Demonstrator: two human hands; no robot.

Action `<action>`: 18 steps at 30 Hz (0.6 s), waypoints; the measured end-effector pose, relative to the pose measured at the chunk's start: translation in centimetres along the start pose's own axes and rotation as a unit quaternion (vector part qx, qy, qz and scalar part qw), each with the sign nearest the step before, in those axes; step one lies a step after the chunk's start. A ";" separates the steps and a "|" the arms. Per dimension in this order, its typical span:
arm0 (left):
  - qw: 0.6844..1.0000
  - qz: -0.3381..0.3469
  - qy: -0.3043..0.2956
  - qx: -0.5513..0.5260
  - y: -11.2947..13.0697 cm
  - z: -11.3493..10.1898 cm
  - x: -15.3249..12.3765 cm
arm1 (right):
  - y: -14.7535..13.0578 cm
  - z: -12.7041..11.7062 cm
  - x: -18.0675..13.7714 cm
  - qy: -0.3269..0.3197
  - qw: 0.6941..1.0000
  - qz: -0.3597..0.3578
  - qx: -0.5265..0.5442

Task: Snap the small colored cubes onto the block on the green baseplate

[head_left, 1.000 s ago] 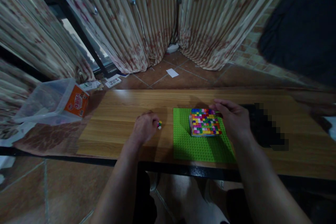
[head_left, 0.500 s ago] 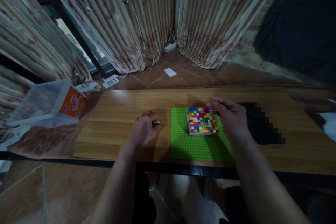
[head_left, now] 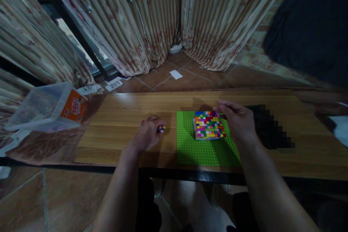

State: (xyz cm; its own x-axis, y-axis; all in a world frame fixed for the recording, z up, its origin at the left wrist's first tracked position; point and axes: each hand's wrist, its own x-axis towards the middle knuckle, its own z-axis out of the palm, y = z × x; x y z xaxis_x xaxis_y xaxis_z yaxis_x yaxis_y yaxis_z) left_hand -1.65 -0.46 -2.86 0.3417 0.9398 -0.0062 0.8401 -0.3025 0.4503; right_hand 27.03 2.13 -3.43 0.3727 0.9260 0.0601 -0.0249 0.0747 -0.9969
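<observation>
My left hand [head_left: 148, 132] is closed over the table, left of the green baseplate [head_left: 190, 156]. Several small coloured toy bricks [head_left: 161, 129], pink, green and yellow among them, poke out between its thumb and fingers. On the baseplate stands a low rectangular block of many-coloured toy bricks [head_left: 209, 125], its top a patchwork of colours and its side pale. My right hand [head_left: 237, 119] is at the block's far right corner, fingertips pinched together. Whatever lies between those fingertips is too small or hidden to make out.
A clear plastic box [head_left: 46, 107] with an orange label lies at the left beyond the wooden tabletop [head_left: 114, 127]. Right of my right hand is a dark, partly pixelated object [head_left: 272, 130]. Curtains [head_left: 152, 25] hang behind, and papers [head_left: 175, 74] lie on the tiled floor.
The small bricks in my left hand have turned slightly and show more pink and green. My right hand stays at the block's corner, almost unmoved.
</observation>
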 end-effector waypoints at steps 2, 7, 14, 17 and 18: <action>1.000 0.001 0.002 0.009 0.1 0.1 0.1 | -0.1 0.0 0.0 -0.002 1.000 0.003 0.002; 0.999 0.000 0.022 0.036 0.7 0.2 0.2 | -0.5 0.3 -0.2 0.009 1.000 0.014 0.011; 0.998 0.015 0.049 -0.048 0.8 -0.1 0.5 | -0.6 0.1 -0.1 0.020 0.998 -0.036 -0.041; 0.979 0.018 0.065 -0.191 1.3 -0.3 0.5 | -1.8 0.0 -1.0 0.021 0.981 -0.138 -0.137; 0.966 0.015 0.068 -0.248 1.7 -0.4 0.5 | -2.4 0.1 -1.5 0.003 0.973 -0.168 -0.155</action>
State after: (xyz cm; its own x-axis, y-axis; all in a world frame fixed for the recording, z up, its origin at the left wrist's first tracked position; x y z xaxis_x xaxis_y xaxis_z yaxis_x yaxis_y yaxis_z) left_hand -0.24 -0.46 -1.79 0.2763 0.9541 0.1155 0.5137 -0.2482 0.8213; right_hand 26.42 0.65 -1.11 0.3164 0.8665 0.3861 0.3803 0.2570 -0.8884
